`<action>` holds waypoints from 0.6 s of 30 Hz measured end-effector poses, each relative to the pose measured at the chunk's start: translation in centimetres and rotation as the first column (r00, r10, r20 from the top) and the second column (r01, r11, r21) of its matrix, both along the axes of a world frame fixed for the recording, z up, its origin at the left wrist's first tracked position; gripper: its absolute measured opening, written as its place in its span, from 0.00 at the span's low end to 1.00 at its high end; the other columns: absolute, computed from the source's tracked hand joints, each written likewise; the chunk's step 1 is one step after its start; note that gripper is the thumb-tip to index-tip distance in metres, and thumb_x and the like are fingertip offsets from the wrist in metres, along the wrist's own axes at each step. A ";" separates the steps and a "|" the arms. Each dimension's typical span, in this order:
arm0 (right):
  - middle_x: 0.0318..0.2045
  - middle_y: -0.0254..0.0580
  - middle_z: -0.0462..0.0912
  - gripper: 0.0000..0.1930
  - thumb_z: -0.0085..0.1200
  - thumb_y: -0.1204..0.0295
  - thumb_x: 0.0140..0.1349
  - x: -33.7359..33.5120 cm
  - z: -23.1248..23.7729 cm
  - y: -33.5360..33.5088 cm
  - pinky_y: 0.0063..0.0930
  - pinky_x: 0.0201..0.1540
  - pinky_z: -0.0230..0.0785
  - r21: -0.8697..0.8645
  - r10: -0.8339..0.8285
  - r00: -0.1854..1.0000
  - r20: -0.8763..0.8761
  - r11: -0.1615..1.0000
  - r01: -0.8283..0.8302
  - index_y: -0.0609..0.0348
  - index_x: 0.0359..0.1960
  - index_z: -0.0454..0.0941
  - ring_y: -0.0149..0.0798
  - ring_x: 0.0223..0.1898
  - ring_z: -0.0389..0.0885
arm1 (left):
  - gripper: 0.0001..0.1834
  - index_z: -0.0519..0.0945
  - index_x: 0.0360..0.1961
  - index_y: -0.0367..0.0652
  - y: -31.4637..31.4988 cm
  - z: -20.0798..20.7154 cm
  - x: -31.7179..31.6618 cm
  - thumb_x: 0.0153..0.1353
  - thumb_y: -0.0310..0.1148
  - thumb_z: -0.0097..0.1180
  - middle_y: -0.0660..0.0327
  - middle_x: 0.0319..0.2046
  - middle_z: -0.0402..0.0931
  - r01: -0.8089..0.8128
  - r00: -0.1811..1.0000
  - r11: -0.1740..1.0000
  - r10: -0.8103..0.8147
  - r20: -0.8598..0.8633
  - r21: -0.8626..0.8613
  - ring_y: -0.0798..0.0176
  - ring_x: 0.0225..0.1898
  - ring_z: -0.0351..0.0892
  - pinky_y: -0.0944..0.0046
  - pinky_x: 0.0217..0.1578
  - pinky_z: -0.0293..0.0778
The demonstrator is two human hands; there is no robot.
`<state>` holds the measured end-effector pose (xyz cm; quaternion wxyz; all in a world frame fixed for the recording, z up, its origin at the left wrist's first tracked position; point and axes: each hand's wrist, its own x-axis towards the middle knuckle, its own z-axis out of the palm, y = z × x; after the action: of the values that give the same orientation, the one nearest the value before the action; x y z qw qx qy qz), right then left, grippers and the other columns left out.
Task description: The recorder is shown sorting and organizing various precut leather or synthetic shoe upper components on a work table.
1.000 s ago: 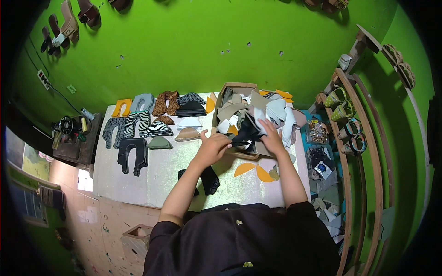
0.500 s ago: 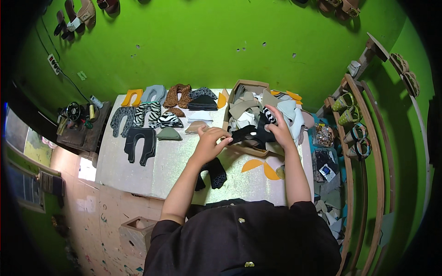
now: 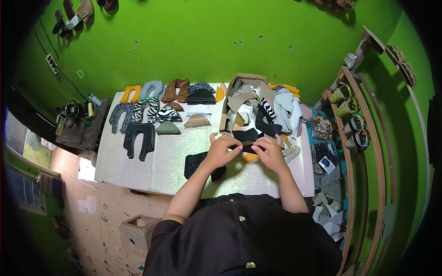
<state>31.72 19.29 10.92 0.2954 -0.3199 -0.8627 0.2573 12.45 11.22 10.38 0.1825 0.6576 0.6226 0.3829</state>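
Over the front edge of the scrap-filled cardboard box [image 3: 223, 123], my left hand [image 3: 223, 151] and my right hand [image 3: 271, 155] pinch a black cut piece of material [image 3: 247, 135] between them. Its near edge shows a thin tan strip, and the fingertips cover both ends. Beneath my hands, part of a yellow piece [image 3: 250, 158] shows on the pale table [image 3: 161, 172]. Beside my left forearm lie black U-shaped pieces with a grey pattern [image 3: 194, 164], partly hidden by the arm. Black, zebra-striped, white and beige scraps [image 3: 241, 102] fill the box.
Sorted stacks stand on the table's left: black U-shapes [image 3: 139, 140], zebra-striped pieces [image 3: 146, 110], brown leopard pieces [image 3: 176, 89] and an olive half-round stack [image 3: 168, 128]. Pale scraps [image 3: 289, 117] spill right of the box. A wooden shoe rack [image 3: 361, 170] stands right; a sewing machine [image 3: 75, 112] left.
My right hand has come out of the box, down and left toward my left hand. The black piece has come nearer me and is now between both hands.
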 end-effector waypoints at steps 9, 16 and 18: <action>0.20 0.30 0.78 0.05 0.60 0.70 0.54 2.3 0.0 -0.4 0.46 0.63 0.45 -0.129 -0.191 0.964 -0.186 0.977 0.169 0.56 0.25 0.78 0.28 0.23 0.76 | 0.10 0.76 0.37 0.36 -0.3 -0.4 1.0 0.63 0.33 0.52 0.68 0.24 0.74 0.090 0.710 0.963 0.117 0.695 -0.255 0.75 0.25 0.71 0.71 0.25 0.68; 0.19 0.29 0.76 0.07 0.59 0.72 0.55 2.0 -0.7 -0.9 0.42 0.63 0.47 -0.315 -0.180 0.910 -0.373 0.947 0.058 0.57 0.25 0.72 0.26 0.23 0.76 | 0.18 0.77 0.45 0.36 -1.7 -1.7 1.6 0.64 0.41 0.50 0.62 0.34 0.77 0.180 0.749 0.977 -0.059 0.660 -0.117 0.72 0.38 0.72 0.68 0.43 0.68; 0.19 0.29 0.76 0.08 0.58 0.72 0.56 1.8 -1.2 -1.1 0.40 0.63 0.46 -0.338 -0.152 0.926 -0.344 0.941 0.029 0.57 0.25 0.71 0.26 0.21 0.75 | 0.16 0.79 0.38 0.35 -2.2 -1.8 1.6 0.63 0.40 0.52 0.64 0.31 0.78 0.198 0.790 0.951 -0.012 0.613 -0.236 0.72 0.35 0.73 0.68 0.39 0.69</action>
<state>33.50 18.15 9.70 0.4053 -0.3509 -0.7219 0.4375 14.02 8.98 8.57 0.4863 0.5009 0.5425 0.4671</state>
